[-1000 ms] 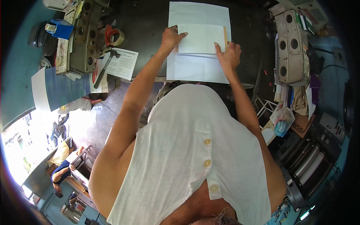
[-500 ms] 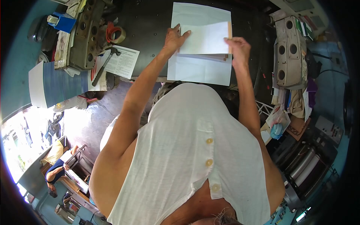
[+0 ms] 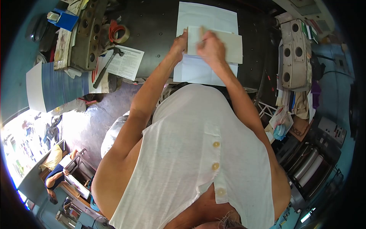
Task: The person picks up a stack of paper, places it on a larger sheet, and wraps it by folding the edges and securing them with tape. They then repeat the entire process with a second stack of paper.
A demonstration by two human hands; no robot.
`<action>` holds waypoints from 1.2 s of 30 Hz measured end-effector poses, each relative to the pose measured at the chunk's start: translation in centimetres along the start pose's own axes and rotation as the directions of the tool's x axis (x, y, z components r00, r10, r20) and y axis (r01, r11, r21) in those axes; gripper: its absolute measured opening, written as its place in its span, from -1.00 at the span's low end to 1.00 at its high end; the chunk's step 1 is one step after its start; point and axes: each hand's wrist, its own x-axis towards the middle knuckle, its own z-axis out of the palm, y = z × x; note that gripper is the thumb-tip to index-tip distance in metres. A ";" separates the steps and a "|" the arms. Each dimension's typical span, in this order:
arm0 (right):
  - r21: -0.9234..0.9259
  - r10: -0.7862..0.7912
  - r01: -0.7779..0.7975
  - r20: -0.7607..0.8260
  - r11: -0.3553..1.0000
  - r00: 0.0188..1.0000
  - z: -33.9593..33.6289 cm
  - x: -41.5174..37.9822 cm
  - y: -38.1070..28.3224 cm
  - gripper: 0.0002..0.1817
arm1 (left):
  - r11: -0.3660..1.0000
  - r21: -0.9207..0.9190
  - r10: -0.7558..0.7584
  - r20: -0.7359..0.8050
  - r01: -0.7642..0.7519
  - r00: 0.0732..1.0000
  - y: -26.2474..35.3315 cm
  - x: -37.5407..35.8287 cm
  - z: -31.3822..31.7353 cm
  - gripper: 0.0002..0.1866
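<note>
A thin off-white booklet (image 3: 230, 49) lies across larger white sheets (image 3: 207, 15) on a dark tabletop. Along its left edge, the fingers of my left hand (image 3: 179, 45) are closed together, gripping that side. My right hand (image 3: 213, 47), smeared by motion, is curled into a fist over the booklet's upper face, left of its middle. A tan, stick-like shape (image 3: 201, 32) juts out above the right fist; I cannot tell what it is. The booklet's right end sticks out past the sheets beneath.
Left of the sheets are a hammer (image 3: 108, 63), a printed page (image 3: 127, 63) and a tape roll (image 3: 121, 35). A tall paper stack (image 3: 57, 87) stands farther left. Metal blocks with round holes (image 3: 295, 53) flank the right side. A person (image 3: 57, 175) sits in the far lower left.
My right hand has moved left from the right edge onto the booklet and closed. The raised white leaf with the tan edge is no longer held up; an off-white face now shows.
</note>
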 end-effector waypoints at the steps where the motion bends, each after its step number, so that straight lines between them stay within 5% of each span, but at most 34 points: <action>1: 0.118 0.045 -0.081 0.279 0.990 0.959 0.9 0.0 0.1 -0.60 | 0.999 -0.030 -0.013 0.003 0.013 1.000 0.3 -0.4 0.0 -0.29; 5: -0.125 -0.029 0.009 -0.161 0.992 0.986 0.7 -1.2 4.6 -0.37 | 0.999 0.044 -0.031 -0.016 0.031 0.999 -0.4 0.6 0.1 -0.29; 8: -0.189 0.140 -0.210 -0.329 0.959 0.934 -1.0 -1.4 11.0 -0.20 | 0.998 0.050 -0.023 0.008 0.022 1.000 -0.2 0.2 0.7 -0.26; 11: 0.282 0.578 -0.583 0.110 0.762 0.809 -0.3 -0.8 14.8 -0.18 | 0.936 0.350 0.054 -0.063 -0.029 0.997 -0.5 0.6 1.4 -0.22; 12: 0.502 0.485 -0.527 0.225 0.686 0.845 -0.6 -1.0 13.8 -0.27 | 0.951 0.304 0.059 -0.030 -0.047 0.998 -0.5 0.8 1.5 -0.20; 18: 0.618 0.437 -0.635 0.464 0.464 0.771 -0.2 -0.8 12.6 -0.38 | 0.996 0.070 0.050 0.073 -0.055 0.996 0.3 2.0 0.8 -0.25; 21: 0.652 0.435 -0.693 0.552 0.307 0.712 -0.6 -0.7 12.8 -0.40 | 1.000 0.016 0.001 0.110 -0.003 0.994 1.8 1.4 0.5 -0.27; 26: 0.673 0.395 -0.695 0.584 0.252 0.709 0.7 -0.2 14.0 -0.33 | 0.992 0.113 -0.069 0.091 0.059 0.993 1.8 3.5 -0.6 -0.31; 36: 0.780 0.244 -0.572 0.521 0.252 0.818 -0.9 -1.7 16.3 -0.16 | 0.966 0.065 0.234 0.193 -0.250 0.953 -0.3 0.4 -0.2 -0.13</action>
